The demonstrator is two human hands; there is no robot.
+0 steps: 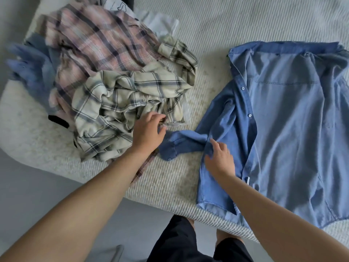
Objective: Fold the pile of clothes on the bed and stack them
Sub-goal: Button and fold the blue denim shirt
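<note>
Seen from a head camera, looking down over a bed covered in a ribbed pale spread. Spread open and inside-up on the right half: a blue denim shirt, collar toward the far side, button placket running down its left edge, hem overhanging the near edge of the bed. Stretched leftward from it, one blue sleeve, cuff and button showing. Right hand resting on the shirt's front panel where the sleeve meets the body, fingers curled round a fold of the blue cloth. Left hand at the tip of the sleeve's cuff, beside the pile; fingers bent, but whether pinching the cuff or the plaid cloth next to it cannot be told. Heaped on the left half: an unfolded pile topped by a cream plaid shirt, a pink plaid shirt behind it, a second blue garment blurred at the far left edge. Below, at the bed's near edge, black shorts and grey floor.
</note>
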